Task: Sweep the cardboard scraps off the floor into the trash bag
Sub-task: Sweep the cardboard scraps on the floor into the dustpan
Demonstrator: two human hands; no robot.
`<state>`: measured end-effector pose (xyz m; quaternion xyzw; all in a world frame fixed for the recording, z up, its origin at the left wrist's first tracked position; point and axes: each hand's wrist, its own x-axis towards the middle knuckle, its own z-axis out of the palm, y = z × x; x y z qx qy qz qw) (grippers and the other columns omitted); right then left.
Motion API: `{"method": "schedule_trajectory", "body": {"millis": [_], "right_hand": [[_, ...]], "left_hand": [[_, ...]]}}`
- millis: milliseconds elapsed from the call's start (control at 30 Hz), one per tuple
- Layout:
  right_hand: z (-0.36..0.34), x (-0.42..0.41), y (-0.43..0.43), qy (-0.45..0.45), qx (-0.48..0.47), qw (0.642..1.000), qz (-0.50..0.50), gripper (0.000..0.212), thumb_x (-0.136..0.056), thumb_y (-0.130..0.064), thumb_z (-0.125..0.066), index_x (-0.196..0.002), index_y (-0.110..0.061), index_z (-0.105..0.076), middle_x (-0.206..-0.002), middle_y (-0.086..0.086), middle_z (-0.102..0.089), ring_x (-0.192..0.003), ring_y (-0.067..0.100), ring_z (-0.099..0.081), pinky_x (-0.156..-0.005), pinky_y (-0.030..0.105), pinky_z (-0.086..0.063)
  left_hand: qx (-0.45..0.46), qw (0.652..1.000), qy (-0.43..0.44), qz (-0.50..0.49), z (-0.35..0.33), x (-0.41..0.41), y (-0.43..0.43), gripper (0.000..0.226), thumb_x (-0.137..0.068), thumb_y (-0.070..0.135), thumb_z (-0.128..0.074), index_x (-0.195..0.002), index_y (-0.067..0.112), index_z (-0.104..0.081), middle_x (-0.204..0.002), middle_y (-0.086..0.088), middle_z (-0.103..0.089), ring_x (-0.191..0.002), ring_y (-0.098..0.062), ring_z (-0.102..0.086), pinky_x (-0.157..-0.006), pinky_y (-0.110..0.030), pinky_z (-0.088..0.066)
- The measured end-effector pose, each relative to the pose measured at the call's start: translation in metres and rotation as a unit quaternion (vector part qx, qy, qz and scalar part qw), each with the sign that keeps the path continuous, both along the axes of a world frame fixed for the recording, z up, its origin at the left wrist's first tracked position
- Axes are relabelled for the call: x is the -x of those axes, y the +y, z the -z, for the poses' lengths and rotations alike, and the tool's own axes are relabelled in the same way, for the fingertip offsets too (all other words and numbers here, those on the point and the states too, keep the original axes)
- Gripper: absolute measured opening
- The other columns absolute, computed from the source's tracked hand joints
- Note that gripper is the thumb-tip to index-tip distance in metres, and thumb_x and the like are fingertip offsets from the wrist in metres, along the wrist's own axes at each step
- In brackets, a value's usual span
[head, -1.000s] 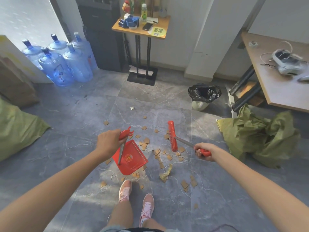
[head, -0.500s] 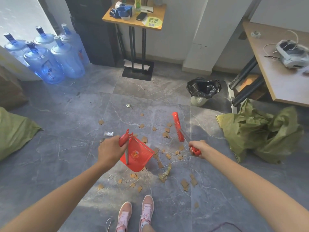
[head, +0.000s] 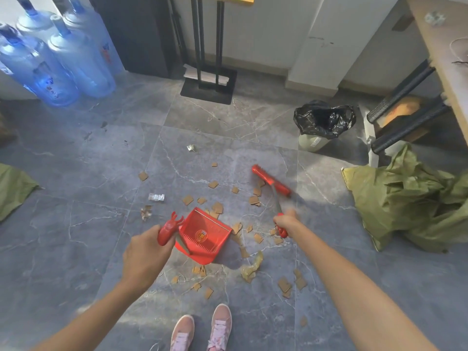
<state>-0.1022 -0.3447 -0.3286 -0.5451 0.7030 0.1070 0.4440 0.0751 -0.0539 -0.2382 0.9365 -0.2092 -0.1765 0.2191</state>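
Observation:
My left hand grips the red handle of a red dustpan that rests on the grey floor. My right hand holds the red grip of a short red broom, whose head sits on the floor to the right of the pan. Several brown cardboard scraps lie scattered around the pan, between pan and broom head, and near my feet. A bin lined with a black trash bag stands open at the back right.
Blue water jugs stand at the back left beside a black stand's base. Crumpled green sacks lie to the right under a wooden table. A crumpled yellow wrapper and foil bits lie on the floor. My pink shoes are below.
The broom head has swung to the right and turned diagonal, away from the pan. The dustpan has shifted slightly right and forward. My view has tilted down and my feet have stepped back.

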Motion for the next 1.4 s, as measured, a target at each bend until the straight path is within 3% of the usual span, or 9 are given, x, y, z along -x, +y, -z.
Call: {"method": "schedule_trajectory", "body": {"millis": [133, 233, 367, 500, 633, 800, 1033, 1200, 1400], "right_hand": [[0.027, 0.003, 0.028, 0.033, -0.005, 0.998, -0.054, 0.011, -0.086, 0.007, -0.046, -0.078, -0.001, -0.047, -0.060, 0.013, -0.048, -0.045, 0.022, -0.047, -0.038, 0.022, -0.036], [0.032, 0.016, 0.066, 0.059, -0.004, 0.993, -0.107, 0.016, -0.090, 0.002, -0.043, -0.102, -0.002, -0.051, -0.089, 0.015, -0.057, -0.071, 0.027, -0.054, -0.052, 0.037, -0.049], [0.013, 0.042, 0.115, 0.066, -0.030, 0.983, -0.170, 0.025, -0.093, -0.004, -0.046, -0.115, 0.001, -0.055, -0.111, 0.015, -0.062, -0.097, 0.029, -0.064, -0.074, 0.033, -0.051], [-0.014, 0.062, 0.149, 0.050, -0.061, 0.983, -0.166, 0.006, -0.094, -0.014, -0.049, -0.096, -0.009, -0.050, -0.090, 0.010, -0.058, -0.074, 0.025, -0.059, -0.072, 0.037, -0.056], [-0.041, 0.077, 0.170, -0.004, -0.110, 0.991, -0.074, 0.018, -0.093, -0.015, -0.047, -0.106, -0.004, -0.053, -0.066, 0.007, -0.054, -0.042, 0.016, -0.050, -0.034, 0.021, -0.039], [-0.082, 0.096, 0.170, -0.072, -0.134, 0.988, 0.032, 0.019, -0.090, -0.008, -0.048, -0.072, -0.009, -0.049, -0.051, 0.007, -0.044, -0.035, 0.015, -0.041, -0.034, 0.016, -0.034], [-0.113, 0.149, 0.138, -0.084, -0.108, 0.987, 0.078, 0.013, -0.090, 0.001, -0.045, -0.081, -0.004, -0.053, -0.055, 0.006, -0.043, -0.030, 0.010, -0.037, -0.032, 0.015, -0.033], [-0.125, 0.171, 0.097, -0.049, -0.069, 0.994, 0.076, 0.022, -0.090, 0.002, -0.043, -0.069, -0.005, -0.046, -0.052, 0.006, -0.040, -0.023, 0.009, -0.034, -0.031, 0.014, -0.031], [-0.112, 0.171, 0.075, 0.034, -0.076, 0.995, 0.047, 0.024, -0.087, 0.003, -0.043, -0.065, -0.004, -0.043, -0.031, 0.004, -0.040, -0.016, 0.012, -0.031, -0.029, 0.009, -0.027]], "left_hand": [[-0.010, 0.999, -0.009, 0.045, -0.001, 0.005, -0.010, 0.044, -0.086, 0.048, -0.057, -0.055, 0.021, -0.039, -0.047, 0.002, -0.049, -0.050, -0.027, -0.050, -0.047, -0.030, -0.030], [-0.022, 0.995, -0.024, 0.091, -0.008, 0.009, -0.012, 0.044, -0.085, 0.046, -0.059, -0.056, 0.028, -0.031, -0.046, 0.005, -0.046, -0.049, -0.027, -0.046, -0.048, -0.030, -0.031], [-0.020, 0.994, -0.030, 0.107, -0.017, 0.010, -0.008, 0.044, -0.085, 0.046, -0.060, -0.057, 0.031, -0.029, -0.045, 0.005, -0.046, -0.047, -0.025, -0.047, -0.047, -0.029, -0.032], [-0.015, 0.993, -0.030, 0.110, -0.027, 0.013, -0.006, 0.043, -0.086, 0.045, -0.059, -0.057, 0.028, -0.032, -0.046, 0.004, -0.048, -0.045, -0.020, -0.049, -0.046, -0.028, -0.030], [-0.032, 0.992, -0.034, 0.114, -0.036, 0.020, 0.002, 0.038, -0.087, 0.046, -0.057, -0.063, 0.023, -0.039, -0.050, 0.002, -0.052, -0.050, -0.024, -0.052, -0.049, -0.030, -0.034], [-0.039, 0.990, -0.051, 0.129, -0.048, 0.026, 0.017, 0.037, -0.087, 0.045, -0.059, -0.064, 0.023, -0.040, -0.049, 0.004, -0.049, -0.048, -0.022, -0.049, -0.049, -0.028, -0.031], [-0.048, 0.987, -0.079, 0.135, -0.075, 0.025, 0.025, 0.040, -0.088, 0.046, -0.056, -0.064, 0.014, -0.050, -0.052, 0.002, -0.052, -0.050, -0.021, -0.049, -0.049, -0.028, -0.029], [-0.032, 0.984, -0.084, 0.152, -0.082, 0.030, 0.024, 0.038, -0.087, 0.043, -0.059, -0.061, 0.024, -0.038, -0.049, 0.009, -0.042, -0.050, -0.022, -0.047, -0.051, -0.027, -0.032], [-0.008, 0.982, -0.104, 0.160, -0.080, 0.033, 0.025, 0.040, -0.086, 0.043, -0.060, -0.060, 0.029, -0.034, -0.046, 0.011, -0.039, -0.047, -0.021, -0.045, -0.047, -0.025, -0.028]]}}
